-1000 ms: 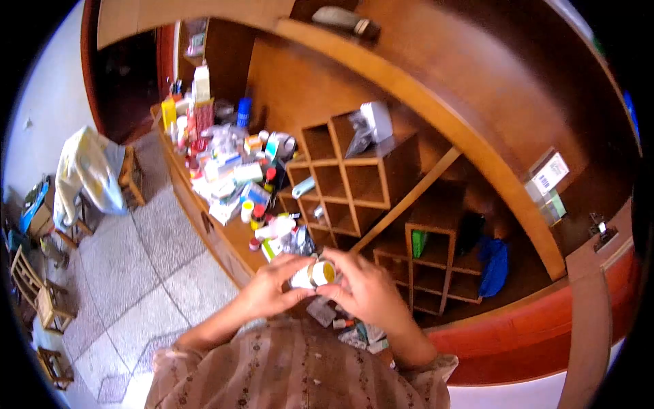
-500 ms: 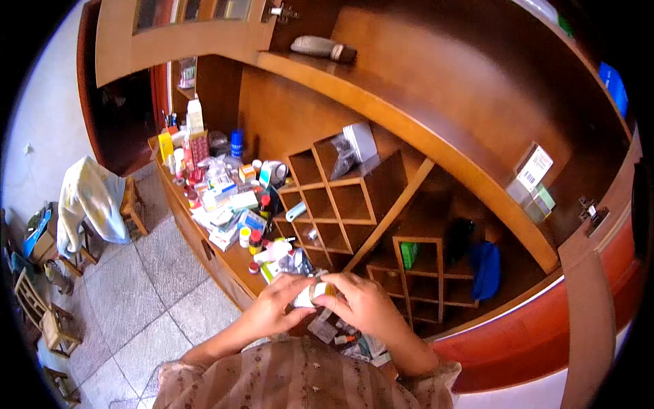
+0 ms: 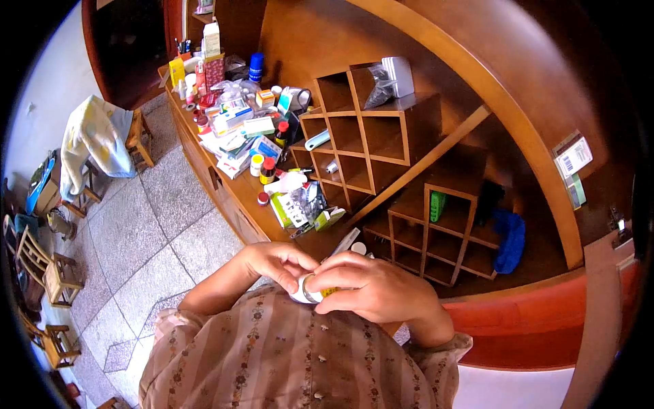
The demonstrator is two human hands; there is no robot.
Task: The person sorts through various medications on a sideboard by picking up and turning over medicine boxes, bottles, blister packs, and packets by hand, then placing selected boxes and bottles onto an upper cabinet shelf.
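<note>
Close in front of my chest, both hands are on a small white pill bottle (image 3: 303, 292) with a yellow label, lying roughly sideways. My left hand (image 3: 276, 264) grips its white end between thumb and fingers. Wrapped over the labelled end is my right hand (image 3: 378, 290), whose fingers hide much of the bottle. Whether the cap is on or off cannot be made out. Just beyond the hands, a round white lid or bottle top (image 3: 358, 248) shows among small items on the counter.
Medicine boxes (image 3: 259, 127) crowd the wooden counter at left, with a red-capped brown bottle (image 3: 268, 172) and a green-and-white box (image 3: 283, 210) nearer. A lattice rack (image 3: 369, 136) stands behind, another (image 3: 426, 245) at right beside a blue cloth (image 3: 509, 242). Wooden chairs (image 3: 61, 276) stand on the tiled floor.
My view has tipped downward. Both hands have drawn the bottle closer to my chest, and my right hand now covers more of it.
</note>
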